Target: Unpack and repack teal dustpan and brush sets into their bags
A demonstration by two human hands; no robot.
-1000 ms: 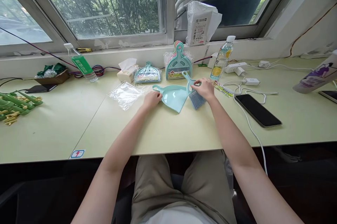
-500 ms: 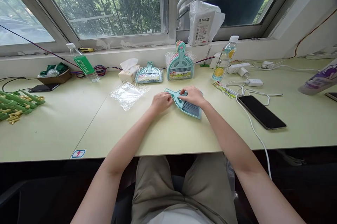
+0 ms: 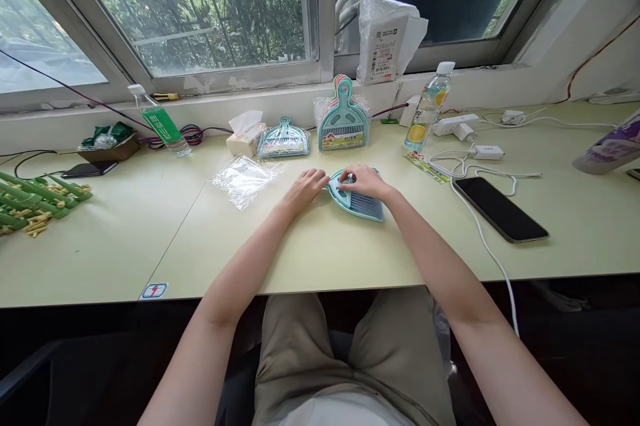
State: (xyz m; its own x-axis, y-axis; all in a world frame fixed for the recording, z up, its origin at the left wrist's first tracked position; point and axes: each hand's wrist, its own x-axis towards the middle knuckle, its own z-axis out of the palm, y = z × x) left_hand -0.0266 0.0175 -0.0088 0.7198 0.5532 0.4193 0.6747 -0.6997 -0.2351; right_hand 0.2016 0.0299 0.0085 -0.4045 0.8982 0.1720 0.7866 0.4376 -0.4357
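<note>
A small light-blue dustpan [image 3: 350,203] lies on the pale green table [image 3: 320,246] with a little brush [image 3: 367,205] nested inside it. My right hand [image 3: 364,181] presses down on the brush's handle end. My left hand [image 3: 306,187] rests at the dustpan's handle, fingers touching it. An empty clear plastic bag [image 3: 243,178] lies left of my left hand. Behind, a bagged dustpan set [image 3: 283,141] lies flat and a stack of bagged sets [image 3: 343,118] leans upright by the wall.
A black phone [image 3: 501,209] on a white cable [image 3: 484,239] lies at the right, near chargers [image 3: 487,151] and a drink bottle [image 3: 427,110]. A green-label bottle [image 3: 160,122], a tissue pack [image 3: 243,135], green plastic parts [image 3: 35,198] and another phone [image 3: 90,169] sit at the left.
The brush, held apart beside the dustpan a second ago, now lies nested inside it. Both hands have drawn together over the set, closer to me.
</note>
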